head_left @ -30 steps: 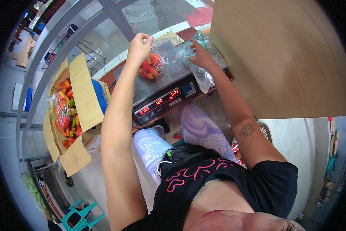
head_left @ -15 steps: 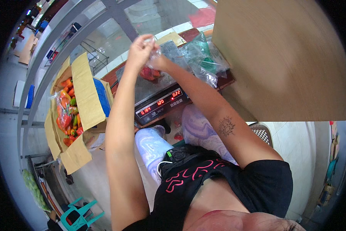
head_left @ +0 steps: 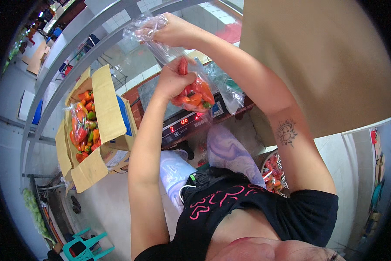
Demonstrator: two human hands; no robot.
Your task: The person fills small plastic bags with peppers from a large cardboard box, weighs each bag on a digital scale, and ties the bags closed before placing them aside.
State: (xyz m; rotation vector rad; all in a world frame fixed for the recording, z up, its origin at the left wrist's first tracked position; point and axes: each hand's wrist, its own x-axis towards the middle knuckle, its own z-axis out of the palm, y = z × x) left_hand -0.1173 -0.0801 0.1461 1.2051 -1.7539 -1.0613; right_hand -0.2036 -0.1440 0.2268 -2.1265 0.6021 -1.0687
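Observation:
A clear plastic bag of red and orange peppers (head_left: pixel 198 96) hangs above the digital scale (head_left: pixel 212 114), tilted. My left hand (head_left: pixel 174 79) is closed round the bag just above the peppers. Farther off and higher, my right hand (head_left: pixel 171 31) grips the gathered, stretched-out upper end of the bag, whose loose plastic (head_left: pixel 145 28) crumples about the fingers. Part of the scale's metal plate (head_left: pixel 148 93) shows beside my left wrist. The bag and my left hand cover the rest of it, along with part of the lit red display.
An open cardboard box (head_left: pixel 104 108) of red, orange and green peppers, with a bagged lot on top, stands at left. Empty clear bags (head_left: pixel 230 95) lie right of the scale. A big cardboard panel (head_left: pixel 326 65) blocks the right. A perforated basket (head_left: pixel 283 172) of peppers sits below my right arm.
My hands, close together over the scale before, are now apart. The pepper bag has come up off the plate, toward me. My right hand has moved up and pulled the bag's top out.

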